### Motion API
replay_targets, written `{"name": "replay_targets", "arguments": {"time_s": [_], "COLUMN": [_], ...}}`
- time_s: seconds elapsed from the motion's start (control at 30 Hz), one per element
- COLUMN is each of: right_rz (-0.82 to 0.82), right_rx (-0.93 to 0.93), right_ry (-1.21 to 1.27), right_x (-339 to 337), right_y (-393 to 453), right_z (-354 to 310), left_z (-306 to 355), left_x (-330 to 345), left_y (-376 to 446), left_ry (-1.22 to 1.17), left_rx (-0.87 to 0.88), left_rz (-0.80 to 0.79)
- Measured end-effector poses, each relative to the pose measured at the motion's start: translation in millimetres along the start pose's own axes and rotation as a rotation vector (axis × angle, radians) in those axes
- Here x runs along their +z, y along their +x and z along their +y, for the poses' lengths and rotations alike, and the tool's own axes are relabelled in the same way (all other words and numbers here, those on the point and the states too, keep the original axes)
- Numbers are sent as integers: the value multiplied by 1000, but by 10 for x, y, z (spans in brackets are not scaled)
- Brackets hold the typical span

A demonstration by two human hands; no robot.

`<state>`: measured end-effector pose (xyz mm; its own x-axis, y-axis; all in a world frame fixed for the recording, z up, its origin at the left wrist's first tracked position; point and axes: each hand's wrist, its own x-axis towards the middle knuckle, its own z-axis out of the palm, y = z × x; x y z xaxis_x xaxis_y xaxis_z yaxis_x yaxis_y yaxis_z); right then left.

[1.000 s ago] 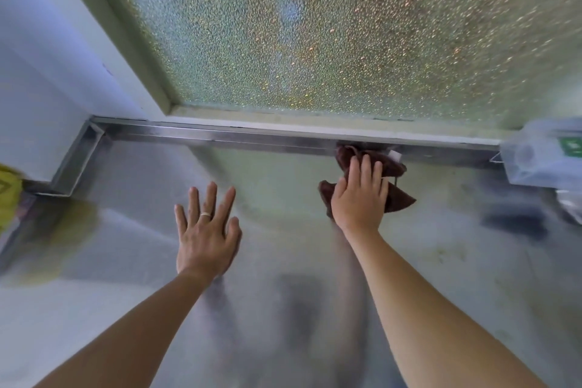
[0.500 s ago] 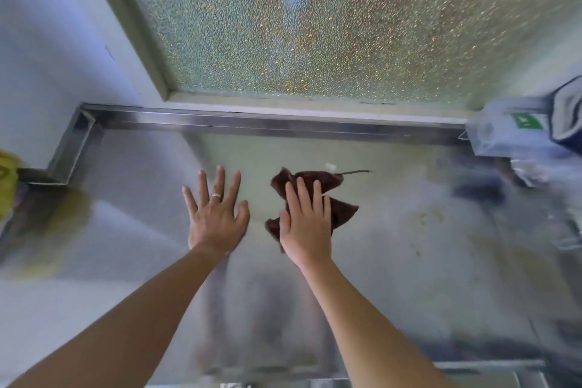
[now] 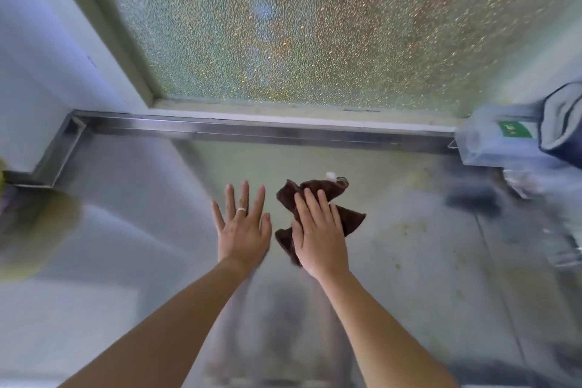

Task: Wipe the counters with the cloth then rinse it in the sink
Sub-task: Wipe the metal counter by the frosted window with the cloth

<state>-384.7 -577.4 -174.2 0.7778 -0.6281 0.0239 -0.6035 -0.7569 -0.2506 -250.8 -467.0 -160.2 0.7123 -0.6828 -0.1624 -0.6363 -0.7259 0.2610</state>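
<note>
A dark brown cloth lies crumpled on the steel counter, a little in front of the raised back rim. My right hand presses flat on the cloth with straight fingers. My left hand, wearing a ring, rests flat on the bare counter just left of the cloth, fingers spread. No sink shows in this view.
A frosted window rises behind the counter's steel back rim. At the right stand a clear plastic container with a green label and a dark folded cloth. Something yellow sits at the left edge.
My right hand has slid the cloth from the back rim toward me and to the left, ending close beside my left hand. The left hand has stayed flat on the counter.
</note>
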Motion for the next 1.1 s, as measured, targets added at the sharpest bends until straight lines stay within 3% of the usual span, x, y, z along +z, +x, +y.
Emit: {"name": "replay_targets", "arguments": {"time_s": [0.27,0.57,0.93,1.1], "right_rz": [33,54,-38,-97], "right_rx": [100,213,49,-25], "right_ry": [-66,-61,-12,25], "right_x": [-176,-173,-75,-164], "right_y": [669,1072,-728,-1412], "right_z": [921,975,-15,-22], "left_z": [79,90,79,144], "left_x": [98,116,68,146], "left_y": [24,65,-160,-732], "left_ry": [36,28,1,-60], "left_rx": [-28,-27,13,95], "left_rz": [38,64,39,53]}}
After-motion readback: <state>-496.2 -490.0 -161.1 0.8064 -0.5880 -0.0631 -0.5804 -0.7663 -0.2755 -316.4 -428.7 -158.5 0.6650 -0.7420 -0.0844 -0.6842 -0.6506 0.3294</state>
